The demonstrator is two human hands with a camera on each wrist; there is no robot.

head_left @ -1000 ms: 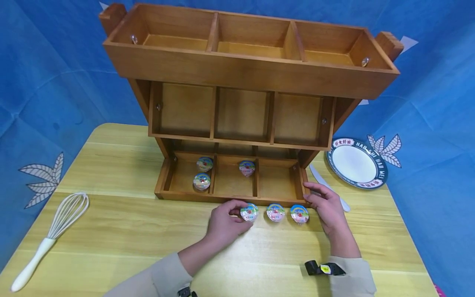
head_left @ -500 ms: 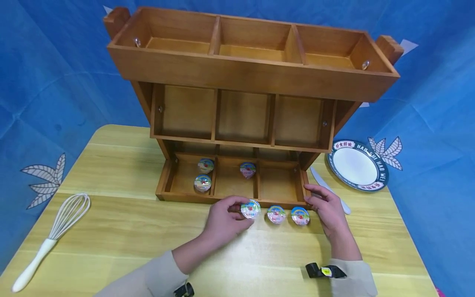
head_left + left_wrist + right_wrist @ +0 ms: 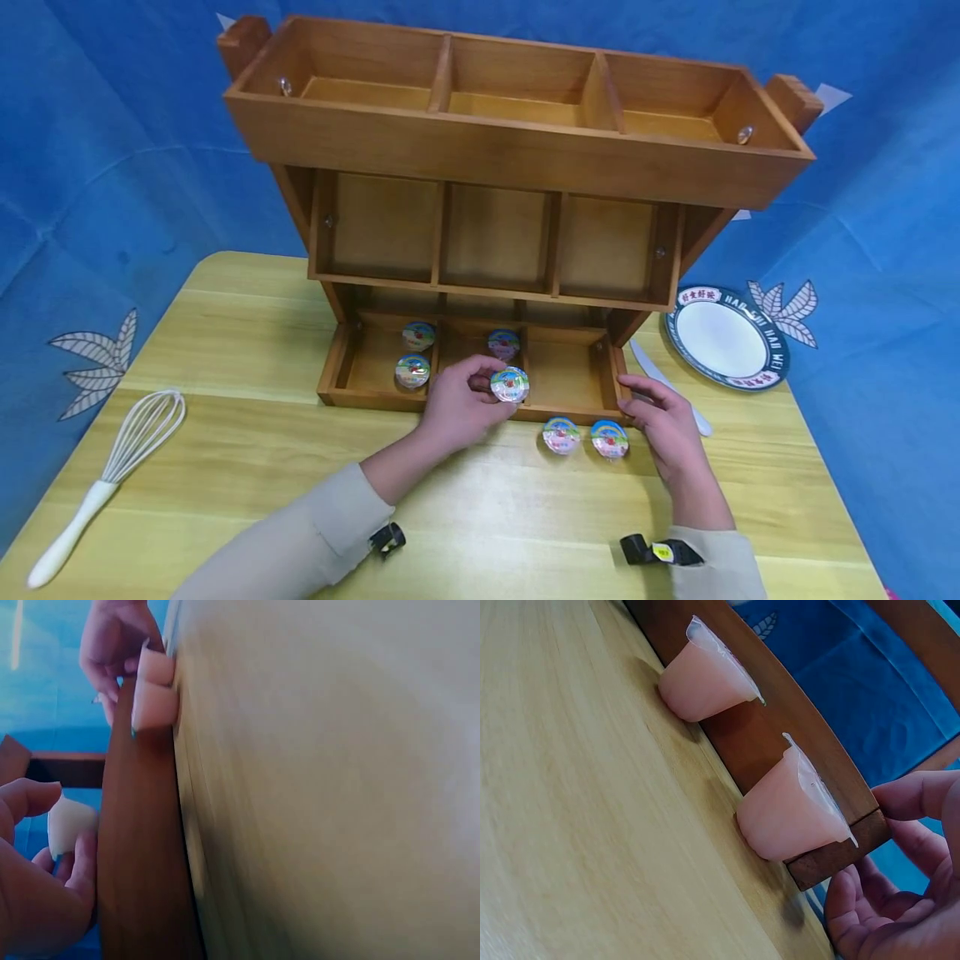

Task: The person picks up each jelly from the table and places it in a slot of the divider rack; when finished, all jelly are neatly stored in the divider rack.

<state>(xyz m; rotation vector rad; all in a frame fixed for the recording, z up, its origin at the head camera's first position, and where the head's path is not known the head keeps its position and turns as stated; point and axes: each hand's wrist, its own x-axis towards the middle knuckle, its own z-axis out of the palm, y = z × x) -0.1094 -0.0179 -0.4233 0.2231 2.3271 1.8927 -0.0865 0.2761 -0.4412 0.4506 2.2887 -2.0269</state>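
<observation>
My left hand (image 3: 461, 406) pinches a small jelly cup (image 3: 510, 385) with a printed foil lid, over the front edge of the middle compartment of the bottom tray (image 3: 375, 397). In the left wrist view this cup (image 3: 73, 823) looks whitish, held between thumb and fingers. At the tray's right front corner, my right hand (image 3: 663, 425) grips the wood with thumb and fingertips. Two pink jelly cups, one left (image 3: 705, 679) and one right (image 3: 791, 810), stand on the table just in front of the tray. Two more cups sit in the left compartment, and one cup (image 3: 503, 342) in the middle compartment.
The three-tier wooden organizer (image 3: 517, 154) overhangs the bottom tray with its upper trays. A white whisk (image 3: 112, 475) lies on the table at the left. To the right are a knife (image 3: 647, 362) and a round plate (image 3: 723, 337) with a dark patterned rim.
My left hand has lifted the jelly cup off the table and moved it forward over the tray's front edge. The right hand keeps its place at the corner.
</observation>
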